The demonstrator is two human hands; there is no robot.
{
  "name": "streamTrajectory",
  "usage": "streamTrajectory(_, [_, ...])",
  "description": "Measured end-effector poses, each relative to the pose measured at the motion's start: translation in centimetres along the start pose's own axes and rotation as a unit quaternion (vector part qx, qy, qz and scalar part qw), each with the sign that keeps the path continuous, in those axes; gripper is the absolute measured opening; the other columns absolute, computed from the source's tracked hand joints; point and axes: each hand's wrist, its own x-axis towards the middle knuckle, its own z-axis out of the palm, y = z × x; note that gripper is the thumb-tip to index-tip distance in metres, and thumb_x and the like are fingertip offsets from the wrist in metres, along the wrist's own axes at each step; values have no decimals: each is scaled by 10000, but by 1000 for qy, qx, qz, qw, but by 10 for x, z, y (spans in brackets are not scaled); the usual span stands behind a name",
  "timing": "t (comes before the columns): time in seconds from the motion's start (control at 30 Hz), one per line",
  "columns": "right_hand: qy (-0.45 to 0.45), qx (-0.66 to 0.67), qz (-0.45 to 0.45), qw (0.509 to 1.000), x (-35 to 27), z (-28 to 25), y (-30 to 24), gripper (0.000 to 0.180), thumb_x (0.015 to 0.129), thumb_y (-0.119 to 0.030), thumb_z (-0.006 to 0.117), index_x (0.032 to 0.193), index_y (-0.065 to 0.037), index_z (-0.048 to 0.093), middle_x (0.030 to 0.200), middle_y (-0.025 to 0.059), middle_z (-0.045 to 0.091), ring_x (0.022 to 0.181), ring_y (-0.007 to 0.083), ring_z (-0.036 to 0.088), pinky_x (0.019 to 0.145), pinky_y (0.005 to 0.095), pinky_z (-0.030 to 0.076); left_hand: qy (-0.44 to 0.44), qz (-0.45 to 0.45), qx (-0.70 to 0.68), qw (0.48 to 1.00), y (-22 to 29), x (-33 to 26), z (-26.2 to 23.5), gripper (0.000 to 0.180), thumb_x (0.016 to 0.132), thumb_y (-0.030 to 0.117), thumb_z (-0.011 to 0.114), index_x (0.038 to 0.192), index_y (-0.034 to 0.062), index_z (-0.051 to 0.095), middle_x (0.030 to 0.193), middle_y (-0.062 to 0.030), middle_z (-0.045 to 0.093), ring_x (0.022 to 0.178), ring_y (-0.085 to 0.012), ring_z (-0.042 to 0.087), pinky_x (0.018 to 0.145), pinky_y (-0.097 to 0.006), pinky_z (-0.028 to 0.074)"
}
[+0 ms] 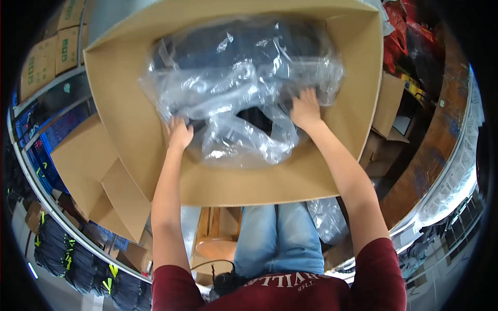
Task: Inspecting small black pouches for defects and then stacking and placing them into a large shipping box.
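Both my arms reach down into a large open cardboard box [129, 119]. It holds dark folded garments in crinkled clear plastic bags [244, 83]. My left hand [179, 133] rests at the left edge of the bag pile, fingers pressed against the plastic. At the pile's right side my right hand [306, 110] lies flat on a bag, fingers spread. Whether either hand actually grips a bag cannot be seen.
The box's flaps [98, 171] hang outward at the left. Stacked cardboard cartons [52, 52] stand at the upper left, dark bundles with yellow marks [78, 259] at the lower left. A wooden stool [218, 238] and a loose plastic bag [327, 217] sit below the box. Red bags [399, 31] lie upper right.
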Motion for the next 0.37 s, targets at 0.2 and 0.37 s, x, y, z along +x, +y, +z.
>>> streamTrajectory(0.2, [-57, 245, 215, 944, -58, -16, -42, 713, 688, -552, 715, 1132, -45, 483, 1074, 156, 535, 1093, 347, 519, 907, 442, 425, 172, 2, -404, 898, 91, -79, -38, 539, 831, 422, 664, 1060, -10, 438, 1009, -170, 528, 853, -284, 543, 779, -379, 439])
streamTrajectory(0.37, [-373, 285, 163, 868, -85, 29, -45, 761, 743, -453, 669, 1347, -91, 379, 1181, 216, 588, 1080, 395, 571, 918, 438, 461, -122, -64, -604, 785, 112, -68, 30, 806, 702, 297, 819, 1268, 17, 318, 1052, -191, 587, 869, -233, 602, 711, -322, 500])
